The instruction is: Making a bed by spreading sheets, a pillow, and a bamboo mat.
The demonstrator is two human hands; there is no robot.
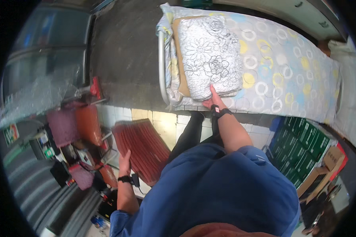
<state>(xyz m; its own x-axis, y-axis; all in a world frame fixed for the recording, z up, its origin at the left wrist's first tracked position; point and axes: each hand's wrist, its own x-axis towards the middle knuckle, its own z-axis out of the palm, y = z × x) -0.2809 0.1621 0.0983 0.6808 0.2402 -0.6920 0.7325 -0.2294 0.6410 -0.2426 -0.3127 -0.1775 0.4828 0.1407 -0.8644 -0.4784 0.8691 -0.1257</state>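
Note:
My left hand [125,162] grips the left edge of a folded dark red ribbed cloth [142,149], which hangs beside my legs. Its fingers are mostly hidden behind the cloth. My right hand [214,97] is at the near edge of a folded white quilted cover with a black flower pattern [207,56]. The thumb lies on top of the cover, and the fingers reach to its lower edge. This cover rests on a brown sheet or board [182,78] at the left end of a bed with a ring-patterned sheet [273,71].
The bed's white metal end rail [162,68] stands at its left. Green boxes [299,145] are stacked at the right beside an opened cardboard box [314,180]. At the left are cushioned chairs [87,124], a red object [96,87] and plastic-wrapped goods [47,91].

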